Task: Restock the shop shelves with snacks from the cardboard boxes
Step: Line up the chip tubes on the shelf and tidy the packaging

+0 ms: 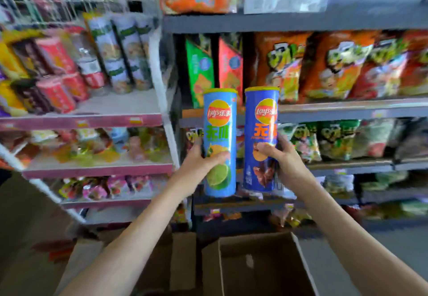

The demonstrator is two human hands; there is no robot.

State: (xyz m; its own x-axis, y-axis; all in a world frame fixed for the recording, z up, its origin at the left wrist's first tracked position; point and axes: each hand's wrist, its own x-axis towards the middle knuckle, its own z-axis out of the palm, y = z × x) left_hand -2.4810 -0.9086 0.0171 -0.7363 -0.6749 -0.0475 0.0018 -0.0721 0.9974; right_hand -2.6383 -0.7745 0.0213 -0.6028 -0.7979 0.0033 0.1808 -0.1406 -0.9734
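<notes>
The person stood before the shelves with a tube of crisps in each hand, both tubes upright and side by side, close to touching. The left hand (201,163) had its grip wrapped round the lower half of the light blue lime can (219,133), thumb across the front just above the lime picture and fingers curled behind. The right hand (283,157) clasped the dark blue can (261,119) the same way, thumb in front and fingers round its outer side. Both forearms reached forward and up, wrists fairly straight, over the open cardboard box (254,263), which sat well below the grips. Up and to the left of the left grip, the pink-edged shelf (92,119) carried other tall tubes (120,52), which looked to me the likeliest home for these. Directly behind the grips, the grey shelves (335,110) held bags. To do it well, I'd say each can should go in one at a time, base first onto a bare patch of shelf, label facing out. The low hold would help keep the top from knocking its neighbours, and the hand should let go only once the can stands flat.
</notes>
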